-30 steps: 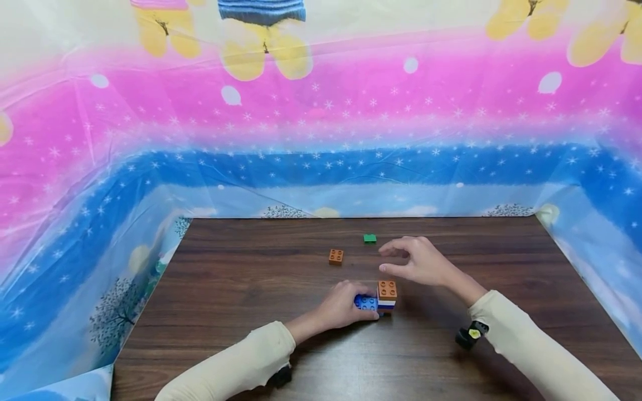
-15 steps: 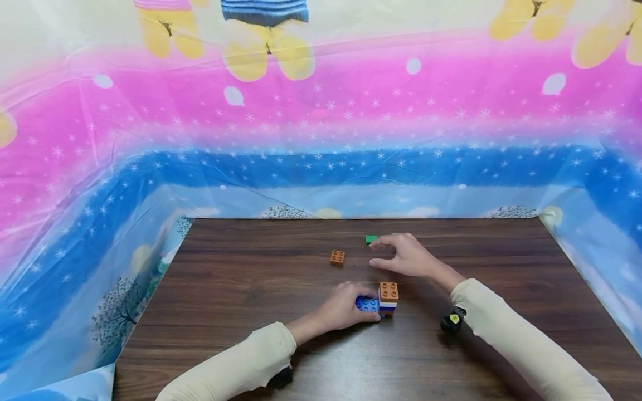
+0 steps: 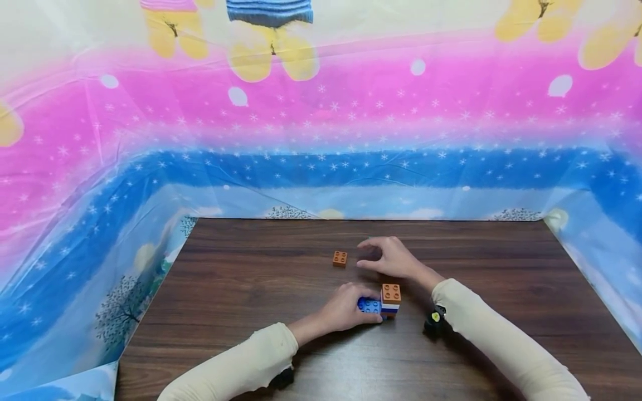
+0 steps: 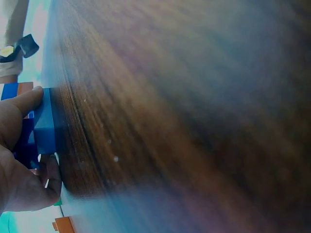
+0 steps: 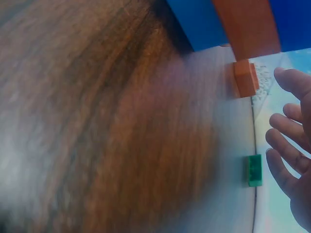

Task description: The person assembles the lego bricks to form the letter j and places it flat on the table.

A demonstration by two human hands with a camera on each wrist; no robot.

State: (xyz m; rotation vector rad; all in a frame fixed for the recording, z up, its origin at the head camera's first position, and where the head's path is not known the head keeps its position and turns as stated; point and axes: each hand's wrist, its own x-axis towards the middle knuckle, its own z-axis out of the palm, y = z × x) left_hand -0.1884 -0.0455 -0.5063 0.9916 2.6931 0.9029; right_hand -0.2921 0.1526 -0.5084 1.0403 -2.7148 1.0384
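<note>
In the head view, my left hand (image 3: 345, 309) grips the blue brick (image 3: 370, 305) of a small build low over the table. At this build's right end rises a stack (image 3: 391, 301), layered in orange, white and dark blue with an orange four-stud brick on top. The left wrist view shows thumb and fingers on either side of the blue brick (image 4: 45, 121). My right hand (image 3: 393, 258) hovers beyond the stack, fingers spread and holding nothing. Just left of its fingertips lies a loose orange brick (image 3: 340, 258). A green brick (image 5: 255, 171) shows in the right wrist view; the right hand hides it in the head view.
The dark wood table (image 3: 241, 267) ends at a patterned cloth (image 3: 311, 167) that hangs along its back and sides. Black wrist cameras sit under both sleeves, the right one (image 3: 434, 324) just right of the stack.
My right hand has moved left toward the loose orange brick, first partly covering and now hiding the green brick in the head view. My left hand keeps its grip on the build.
</note>
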